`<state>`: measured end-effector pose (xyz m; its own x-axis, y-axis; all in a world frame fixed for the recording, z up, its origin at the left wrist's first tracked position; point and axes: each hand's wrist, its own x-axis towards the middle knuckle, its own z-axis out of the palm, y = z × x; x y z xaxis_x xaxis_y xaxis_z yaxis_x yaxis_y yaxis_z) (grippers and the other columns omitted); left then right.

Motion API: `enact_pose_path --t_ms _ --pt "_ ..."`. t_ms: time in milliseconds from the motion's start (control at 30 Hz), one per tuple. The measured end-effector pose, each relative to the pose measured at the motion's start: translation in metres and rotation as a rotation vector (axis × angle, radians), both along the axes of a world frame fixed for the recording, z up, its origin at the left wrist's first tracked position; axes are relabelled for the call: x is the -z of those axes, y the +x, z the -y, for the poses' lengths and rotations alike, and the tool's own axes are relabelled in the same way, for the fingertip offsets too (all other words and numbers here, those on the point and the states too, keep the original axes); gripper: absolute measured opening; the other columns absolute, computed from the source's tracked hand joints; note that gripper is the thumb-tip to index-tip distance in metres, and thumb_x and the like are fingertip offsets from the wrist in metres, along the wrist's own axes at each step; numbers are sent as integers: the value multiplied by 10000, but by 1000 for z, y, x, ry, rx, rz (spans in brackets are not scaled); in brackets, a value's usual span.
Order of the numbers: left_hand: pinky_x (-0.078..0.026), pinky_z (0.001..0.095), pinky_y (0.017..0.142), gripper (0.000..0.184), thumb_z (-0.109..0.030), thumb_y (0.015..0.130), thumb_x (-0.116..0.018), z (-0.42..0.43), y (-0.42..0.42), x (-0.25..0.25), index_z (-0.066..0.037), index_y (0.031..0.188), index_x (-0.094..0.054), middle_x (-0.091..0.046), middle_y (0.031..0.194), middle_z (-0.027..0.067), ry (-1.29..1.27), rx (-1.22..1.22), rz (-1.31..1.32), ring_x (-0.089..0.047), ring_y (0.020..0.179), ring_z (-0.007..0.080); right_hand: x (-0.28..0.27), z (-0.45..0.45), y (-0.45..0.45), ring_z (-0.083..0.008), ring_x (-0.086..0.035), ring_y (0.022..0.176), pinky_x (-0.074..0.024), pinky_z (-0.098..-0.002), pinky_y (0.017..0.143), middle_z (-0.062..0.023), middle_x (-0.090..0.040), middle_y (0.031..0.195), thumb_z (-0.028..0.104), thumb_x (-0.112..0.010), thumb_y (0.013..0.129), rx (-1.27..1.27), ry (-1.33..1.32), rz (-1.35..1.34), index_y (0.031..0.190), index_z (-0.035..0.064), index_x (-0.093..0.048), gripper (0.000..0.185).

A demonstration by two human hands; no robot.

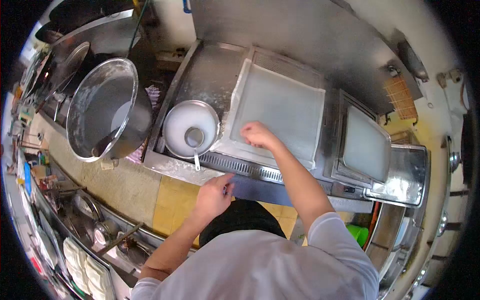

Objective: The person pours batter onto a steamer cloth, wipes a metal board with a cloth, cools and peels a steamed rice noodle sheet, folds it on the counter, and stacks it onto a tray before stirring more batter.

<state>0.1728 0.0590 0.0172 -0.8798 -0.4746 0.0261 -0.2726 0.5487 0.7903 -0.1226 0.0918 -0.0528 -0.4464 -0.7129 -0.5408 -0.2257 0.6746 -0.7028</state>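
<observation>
My right hand (257, 135) is over the left part of a square steamer tray (280, 107) lined with a white, wet-looking sheet. Its fingers are curled together; whatever they may hold is too small to make out. My left hand (216, 194) hangs by the counter's front edge, below the bowl, with thumb and forefinger apart and nothing visible between them. A round metal bowl (172, 122) of white liquid stands left of the tray. Inside it rests a small ladle (194, 137), its handle lying over the near rim.
A large metal pot (137, 90) with pale residue stands at the left. To the right are a second white-covered tray (367, 145) and a shiny rectangular metal pan (405, 172). A slotted vent (245, 167) runs along the counter's front. Folded white cloths (85, 265) lie lower left.
</observation>
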Motion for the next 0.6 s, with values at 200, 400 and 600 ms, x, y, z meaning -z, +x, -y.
enact_pose_path --t_ms 200,400,600 --pt "-584 481 754 281 -124 908 -717 -27 10 4 -48 1176 -684 -735 920 204 52 -79 89 -720 839 387 3 -14 -9 -196 -595 554 -466 -378 486 -106 -691 762 198 -633 933 -211 127 -78 1084 57 -722 225" --pt "-600 442 764 305 -130 918 -717 -55 -7 7 -40 1208 -699 -755 969 192 51 -83 130 -739 851 358 1 -192 -49 -405 -722 838 -559 -497 800 -266 -721 886 180 -594 860 -92 285 -548 884 9 -749 232" --pt "-591 447 800 307 -110 904 -708 -81 -30 -2 -42 1204 -695 -746 993 197 44 -17 69 -730 888 351 -25 -286 1 -362 -742 874 -571 -435 792 -235 -752 950 264 -685 911 294 -23 -412 1060 12 -756 301"
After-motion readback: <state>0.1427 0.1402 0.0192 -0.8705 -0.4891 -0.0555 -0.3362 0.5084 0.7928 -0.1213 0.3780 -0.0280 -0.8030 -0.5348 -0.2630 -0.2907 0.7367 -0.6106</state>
